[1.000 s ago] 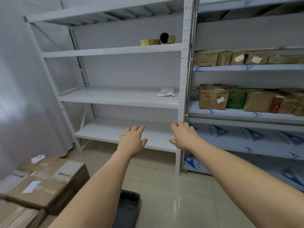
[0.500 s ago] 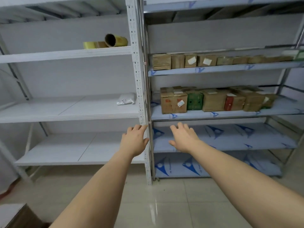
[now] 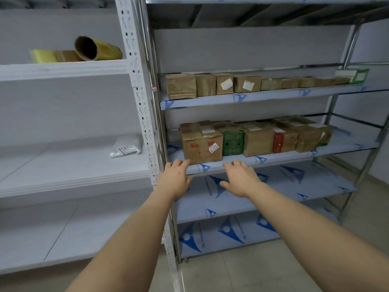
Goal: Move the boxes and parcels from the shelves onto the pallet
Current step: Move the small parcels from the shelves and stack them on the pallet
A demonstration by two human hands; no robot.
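Note:
A brown cardboard box [image 3: 201, 143] with red print and a white label stands at the left end of the middle shelf [image 3: 284, 155] of the steel rack. Beside it are a green box [image 3: 232, 142] and several more brown boxes [image 3: 257, 140]. Another row of small brown parcels [image 3: 225, 84] fills the shelf above. My left hand [image 3: 174, 180] and my right hand [image 3: 241, 179] are stretched out, fingers relaxed and empty, just below and in front of the brown box, not touching it. No pallet is in view.
A white shelf unit on the left holds a small plastic-bagged parcel [image 3: 126, 147] and yellow tape rolls [image 3: 92, 49] higher up. A white upright post [image 3: 143, 114] divides the two racks. The lower steel shelves [image 3: 273, 186] carry blue-printed film. Tiled floor lies below.
The view has swung right and moved closer to the steel rack. Both hands have risen toward the leftmost brown box on the middle shelf. The stacked boxes at floor left have left the view.

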